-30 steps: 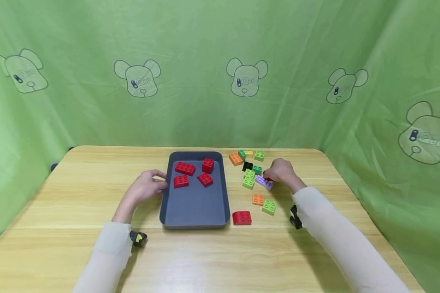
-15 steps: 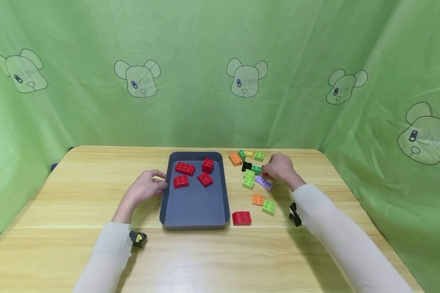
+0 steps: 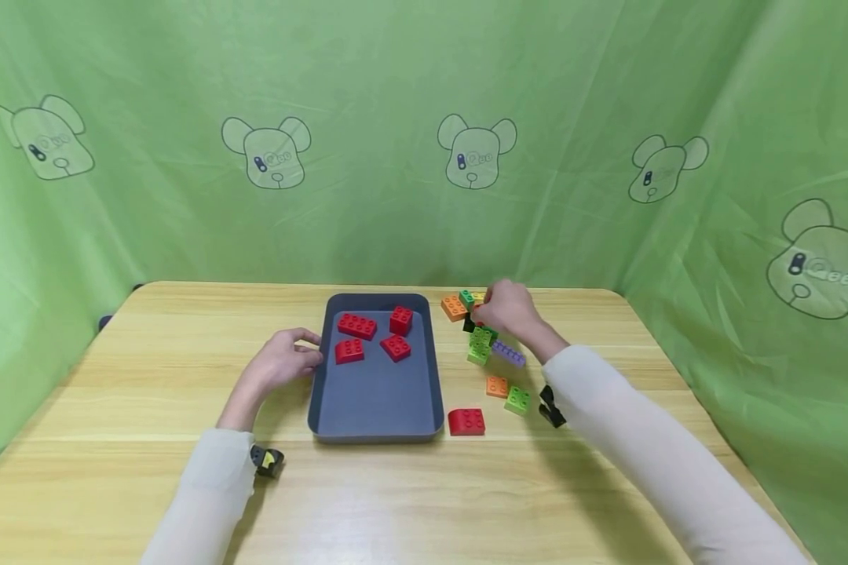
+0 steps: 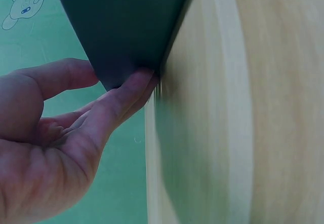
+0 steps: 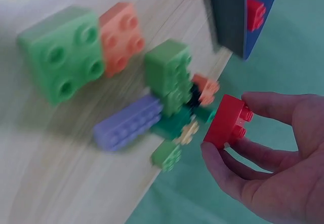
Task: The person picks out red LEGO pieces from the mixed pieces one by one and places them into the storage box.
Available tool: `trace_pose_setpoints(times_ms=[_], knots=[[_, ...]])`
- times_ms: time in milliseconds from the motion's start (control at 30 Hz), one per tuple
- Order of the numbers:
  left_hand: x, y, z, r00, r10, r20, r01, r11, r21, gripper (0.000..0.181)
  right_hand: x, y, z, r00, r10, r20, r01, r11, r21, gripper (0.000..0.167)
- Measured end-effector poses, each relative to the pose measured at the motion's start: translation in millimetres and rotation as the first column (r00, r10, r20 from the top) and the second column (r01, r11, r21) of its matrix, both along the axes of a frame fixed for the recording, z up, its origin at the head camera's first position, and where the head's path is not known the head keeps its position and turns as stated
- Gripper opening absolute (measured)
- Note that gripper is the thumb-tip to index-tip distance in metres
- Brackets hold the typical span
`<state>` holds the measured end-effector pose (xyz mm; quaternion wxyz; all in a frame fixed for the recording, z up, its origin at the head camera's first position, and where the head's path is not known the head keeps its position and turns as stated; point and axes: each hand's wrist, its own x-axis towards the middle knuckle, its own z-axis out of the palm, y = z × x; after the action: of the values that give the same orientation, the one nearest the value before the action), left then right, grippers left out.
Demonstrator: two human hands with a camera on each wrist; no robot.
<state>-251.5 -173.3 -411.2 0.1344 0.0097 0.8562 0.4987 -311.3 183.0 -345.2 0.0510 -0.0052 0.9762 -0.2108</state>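
My right hand [image 3: 512,308] pinches a red toy brick [image 5: 226,121] between thumb and fingers. In the right wrist view the brick is tilted, and its studs face the palm. The hand is over the far part of the loose bricks, right of the dark grey tray [image 3: 374,400]. My left hand [image 3: 285,359] is at the tray's left side. Its relaxed fingers [image 4: 119,100] touch the outside wall in the left wrist view. Inside the tray lie several red bricks, among them a long one [image 3: 356,325] and a taller one [image 3: 400,319].
Right of the tray lie a purple brick [image 3: 509,353], light green bricks [image 3: 479,345], an orange brick [image 3: 454,307] and a black piece, partly hidden by my hand. Nearer are another orange brick [image 3: 497,386], a green brick [image 3: 517,400] and a rounded red brick [image 3: 466,421].
My right hand has lifted the red brick from beside the purple one and moved up and to the left with it. The left hand and tray have stayed in place.
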Motion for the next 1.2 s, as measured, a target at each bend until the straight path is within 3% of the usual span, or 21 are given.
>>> trace_pose_setpoints(times_ms=[133, 567, 733, 1000, 1200], knots=[[0.3, 0.2, -0.4, 1.000, 0.001, -0.001, -0.001, 1.000, -0.002, 0.041, 5.9, -20.4, 5.7, 0.998, 0.056, -0.031, -0.056, 0.998, 0.000, 0.016], [0.3, 0.6, 0.9, 1.000, 0.002, -0.004, -0.002, 1.000, -0.016, 0.041, 32.5, -97.1, 10.5, 0.962, 0.262, -0.074, -0.259, 0.964, 0.054, 0.029], [-0.1, 0.0, 0.4, 1.000, 0.002, -0.004, -0.002, 1.000, -0.018, 0.041, 40.8, -121.3, 8.5, 0.947, 0.317, -0.056, -0.314, 0.948, 0.060, 0.023], [-0.4, 0.4, 0.5, 1.000, -0.001, 0.003, 0.001, 1.000, -0.010, 0.042, 53.5, -143.7, -0.2, 0.926, 0.377, -0.027, -0.376, 0.926, 0.041, 0.030], [-1.0, -0.2, -0.2, 1.000, -0.003, -0.004, 0.003, 1.000, -0.005, 0.042, 61.9, -156.0, -9.2, 0.911, 0.412, -0.003, -0.412, 0.910, 0.056, 0.018]])
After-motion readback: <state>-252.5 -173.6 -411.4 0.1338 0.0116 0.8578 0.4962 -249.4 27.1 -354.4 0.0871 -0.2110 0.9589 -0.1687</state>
